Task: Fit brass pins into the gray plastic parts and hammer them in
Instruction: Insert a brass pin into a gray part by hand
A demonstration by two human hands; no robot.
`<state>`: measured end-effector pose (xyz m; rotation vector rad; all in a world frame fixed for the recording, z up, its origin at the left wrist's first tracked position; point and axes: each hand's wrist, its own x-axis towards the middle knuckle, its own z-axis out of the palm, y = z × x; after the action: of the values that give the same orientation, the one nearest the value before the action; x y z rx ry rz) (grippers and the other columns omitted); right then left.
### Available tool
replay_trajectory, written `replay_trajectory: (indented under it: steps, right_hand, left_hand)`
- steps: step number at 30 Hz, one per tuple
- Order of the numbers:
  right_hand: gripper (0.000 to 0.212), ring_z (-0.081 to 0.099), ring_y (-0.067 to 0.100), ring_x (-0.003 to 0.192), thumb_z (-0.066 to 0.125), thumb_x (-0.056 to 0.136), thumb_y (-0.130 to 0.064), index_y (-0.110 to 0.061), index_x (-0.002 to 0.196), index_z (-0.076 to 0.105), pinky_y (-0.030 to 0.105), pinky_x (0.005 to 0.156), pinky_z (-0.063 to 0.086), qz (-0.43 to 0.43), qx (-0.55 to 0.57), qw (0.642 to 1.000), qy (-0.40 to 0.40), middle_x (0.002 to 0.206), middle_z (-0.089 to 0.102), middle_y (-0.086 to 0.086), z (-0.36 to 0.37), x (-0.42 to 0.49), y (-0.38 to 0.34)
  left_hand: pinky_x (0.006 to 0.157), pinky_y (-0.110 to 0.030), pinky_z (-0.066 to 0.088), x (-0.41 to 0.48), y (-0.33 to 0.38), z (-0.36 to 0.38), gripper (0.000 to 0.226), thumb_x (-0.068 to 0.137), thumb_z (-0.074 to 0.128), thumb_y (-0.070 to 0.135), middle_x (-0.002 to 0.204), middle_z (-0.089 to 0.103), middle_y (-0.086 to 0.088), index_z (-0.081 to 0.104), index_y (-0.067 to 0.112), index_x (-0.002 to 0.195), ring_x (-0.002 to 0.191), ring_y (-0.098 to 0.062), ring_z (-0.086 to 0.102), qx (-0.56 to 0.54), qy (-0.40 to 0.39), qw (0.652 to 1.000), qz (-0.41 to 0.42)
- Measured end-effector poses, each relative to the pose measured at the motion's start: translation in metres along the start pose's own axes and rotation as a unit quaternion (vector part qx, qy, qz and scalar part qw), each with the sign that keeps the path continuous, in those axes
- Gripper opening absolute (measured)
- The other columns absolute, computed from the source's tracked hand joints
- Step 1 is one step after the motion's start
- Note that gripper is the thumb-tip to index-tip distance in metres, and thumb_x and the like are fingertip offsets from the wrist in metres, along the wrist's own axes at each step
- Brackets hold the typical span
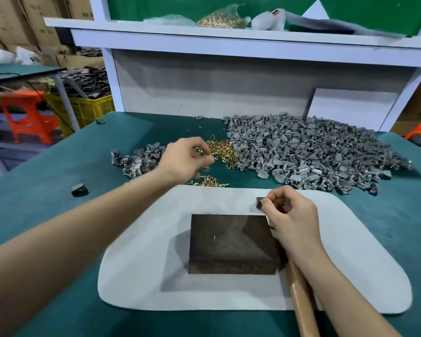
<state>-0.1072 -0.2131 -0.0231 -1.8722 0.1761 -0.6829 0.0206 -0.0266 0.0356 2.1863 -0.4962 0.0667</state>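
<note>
The left hand (187,159) hovered over the brass pins (220,150), its grip too blurred to judge; the right hand (294,215) pinched a gray plastic part (259,204). Taking one pin by its head would ease fitting.

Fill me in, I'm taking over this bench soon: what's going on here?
A person is at the pin-fitting job. The left hand reaches over the loose brass pins. It is blurred, so I can't tell if it has one yet. The right hand grips the hammer close to its head, beside the dark block on the gray mat. The gray plastic parts lie heaped behind.
</note>
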Motion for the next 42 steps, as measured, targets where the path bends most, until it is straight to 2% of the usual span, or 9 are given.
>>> replay_trajectory:
  steps: [4, 6, 8, 13, 18, 27, 34, 38, 42]
  right_hand:
    - [0.02, 0.045, 0.011, 0.045, 0.066, 0.08, -0.003, -0.018, 0.068, 0.06, 0.019, 0.042, 0.035, -0.021, 0.058, 0.998, -0.02, 0.05, 0.05, -0.006, -0.001, -0.007, -0.018]
    - [0.017, 0.045, 0.011, 0.043, 0.065, 0.081, 0.0, -0.012, 0.07, 0.059, 0.017, 0.041, 0.036, -0.043, 0.077, 0.996, -0.02, 0.051, 0.05, -0.002, -0.001, -0.011, -0.027]
    - [0.014, 0.046, 0.011, 0.043, 0.064, 0.081, 0.002, -0.006, 0.072, 0.058, 0.018, 0.043, 0.039, -0.054, 0.091, 0.994, -0.027, 0.053, 0.05, 0.002, -0.001, -0.014, -0.033]
    - [0.015, 0.044, 0.009, 0.041, 0.062, 0.083, 0.005, -0.006, 0.073, 0.057, 0.016, 0.045, 0.037, -0.045, 0.136, 0.988, -0.05, 0.052, 0.048, 0.002, 0.002, -0.018, -0.036]
    - [0.018, 0.045, 0.009, 0.041, 0.059, 0.086, 0.004, -0.008, 0.073, 0.057, 0.016, 0.045, 0.04, -0.035, 0.143, 0.988, -0.05, 0.048, 0.051, 0.0, 0.005, -0.019, -0.036]
    - [0.019, 0.049, 0.016, 0.04, 0.056, 0.09, -0.002, -0.014, 0.075, 0.054, 0.02, 0.04, 0.038, 0.003, 0.164, 0.985, -0.045, 0.052, 0.061, 0.005, 0.003, -0.019, -0.036]
    - [0.015, 0.054, 0.018, 0.041, 0.055, 0.09, 0.0, -0.009, 0.079, 0.055, 0.021, 0.041, 0.043, -0.006, 0.167, 0.984, -0.065, 0.059, 0.066, 0.009, 0.004, -0.018, -0.034]
    - [0.019, 0.055, 0.019, 0.042, 0.056, 0.09, -0.001, -0.014, 0.077, 0.058, 0.021, 0.042, 0.044, -0.006, 0.172, 0.982, -0.074, 0.06, 0.067, 0.01, 0.003, -0.017, -0.033]
    - [0.026, 0.052, 0.017, 0.041, 0.057, 0.089, -0.002, -0.021, 0.072, 0.062, 0.021, 0.043, 0.044, -0.009, 0.192, 0.978, -0.084, 0.057, 0.064, 0.01, 0.004, -0.016, -0.032]
  left_hand:
    - [0.047, -0.016, 0.044, -0.055, 0.028, 0.035, 0.012, 0.09, 0.062, 0.013, 0.072, 0.066, -0.005, 0.067, 0.012, 0.078, 0.053, -0.009, 0.057, -0.325, -0.125, 0.937, -0.031]
    - [0.052, -0.016, 0.048, -0.071, 0.032, 0.047, 0.011, 0.088, 0.062, 0.012, 0.071, 0.063, -0.005, 0.068, 0.009, 0.079, 0.057, -0.01, 0.059, -0.415, -0.145, 0.897, -0.053]
    - [0.059, -0.016, 0.051, -0.077, 0.032, 0.052, 0.007, 0.083, 0.064, 0.013, 0.067, 0.063, 0.0, 0.069, 0.008, 0.083, 0.062, -0.009, 0.06, -0.444, -0.136, 0.884, -0.051]
    - [0.073, -0.023, 0.054, -0.078, 0.025, 0.049, 0.036, 0.068, 0.072, 0.016, 0.087, 0.073, -0.005, 0.062, 0.014, 0.102, 0.081, -0.019, 0.064, -0.447, -0.136, 0.884, -0.015]
    - [0.076, -0.022, 0.052, -0.08, 0.023, 0.051, 0.016, 0.078, 0.069, 0.001, 0.094, 0.073, -0.007, 0.064, 0.014, 0.086, 0.082, -0.012, 0.066, -0.424, -0.085, 0.901, 0.025]
    - [0.09, -0.025, 0.052, -0.084, 0.025, 0.05, 0.02, 0.082, 0.064, -0.007, 0.106, 0.072, -0.007, 0.07, 0.012, 0.083, 0.098, -0.014, 0.067, -0.413, -0.094, 0.905, 0.035]
    - [0.081, -0.019, 0.052, -0.085, 0.024, 0.05, 0.024, 0.079, 0.067, -0.008, 0.105, 0.071, -0.005, 0.059, 0.014, 0.083, 0.093, -0.013, 0.069, -0.427, -0.072, 0.9, 0.054]
    - [0.079, -0.015, 0.05, -0.083, 0.023, 0.051, 0.026, 0.078, 0.069, -0.008, 0.1, 0.073, -0.004, 0.063, 0.01, 0.096, 0.092, -0.009, 0.069, -0.442, -0.073, 0.893, 0.04]
    - [0.077, -0.019, 0.054, -0.082, 0.023, 0.051, 0.019, 0.08, 0.067, -0.005, 0.09, 0.073, -0.004, 0.065, 0.01, 0.092, 0.082, -0.009, 0.068, -0.451, -0.086, 0.888, 0.032]
